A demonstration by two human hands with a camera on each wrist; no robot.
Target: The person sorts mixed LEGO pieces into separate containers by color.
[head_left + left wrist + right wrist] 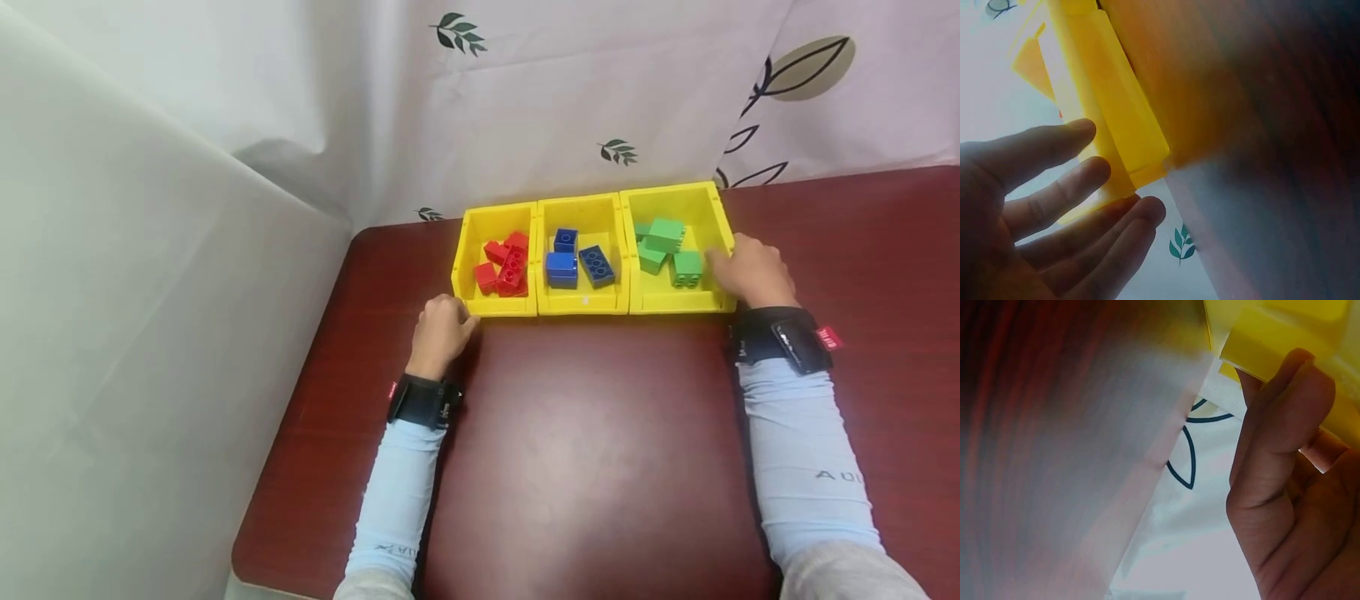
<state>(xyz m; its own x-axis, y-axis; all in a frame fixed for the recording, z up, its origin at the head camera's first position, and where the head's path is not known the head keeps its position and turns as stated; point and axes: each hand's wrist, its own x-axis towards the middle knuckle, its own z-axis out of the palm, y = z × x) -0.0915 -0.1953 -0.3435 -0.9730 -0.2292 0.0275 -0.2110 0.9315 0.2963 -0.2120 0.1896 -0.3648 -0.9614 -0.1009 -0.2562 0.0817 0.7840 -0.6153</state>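
Note:
Three yellow bins stand joined in a row. The left bin (495, 307) holds red bricks (512, 268), the middle bin (583, 305) blue bricks (562, 270), and the right bin (678, 303) green bricks (665, 236). My left hand (440, 330) is at the front left corner of the row, its loosely bent fingers (1094, 172) against the yellow plastic. At the opposite end, my right hand (756, 271) grips the right bin's side wall, thumb over the rim. Its curled fingers (1275, 444) show close to that wall in the right wrist view.
The bins stand on a dark red-brown table (600, 433), near its back edge. Behind hangs a pale cloth (540, 100) with leaf prints. A plain white sheet (150, 333) runs along the left side.

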